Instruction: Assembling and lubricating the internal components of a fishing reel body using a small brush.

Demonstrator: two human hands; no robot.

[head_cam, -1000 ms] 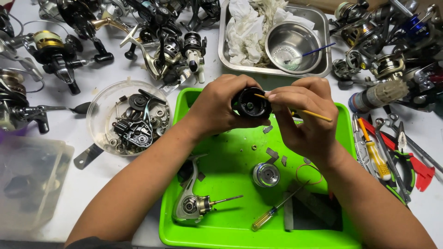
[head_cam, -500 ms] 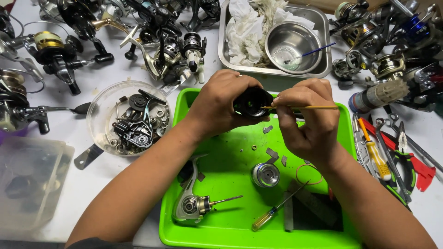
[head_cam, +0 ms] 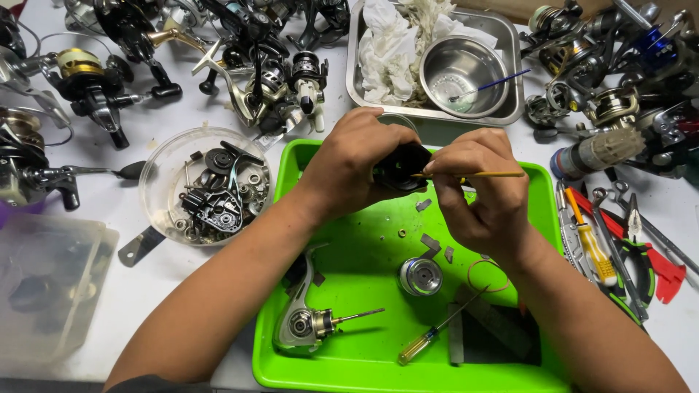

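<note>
Your left hand [head_cam: 357, 164] clamps black reel part [head_cam: 402, 166] above green tray [head_cam: 364, 255]. Your right hand [head_cam: 484, 193] pinches thin yellow brush [head_cam: 477, 175], tip inside part. Reel body [head_cam: 306, 320], metal spool [head_cam: 420, 276], small pieces lie loose in tray: reassembly judged pending.

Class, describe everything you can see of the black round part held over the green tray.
The black round part is dark, glossy and cup-like, seemingly plastic or coated metal, with its hollow turned towards the camera. The left hand grips it from the left, fingers curled over its rim, above the green tray. The right hand holds a thin yellow stick level, its tip reaching into the hollow. Much of the part is hidden by fingers.
</note>
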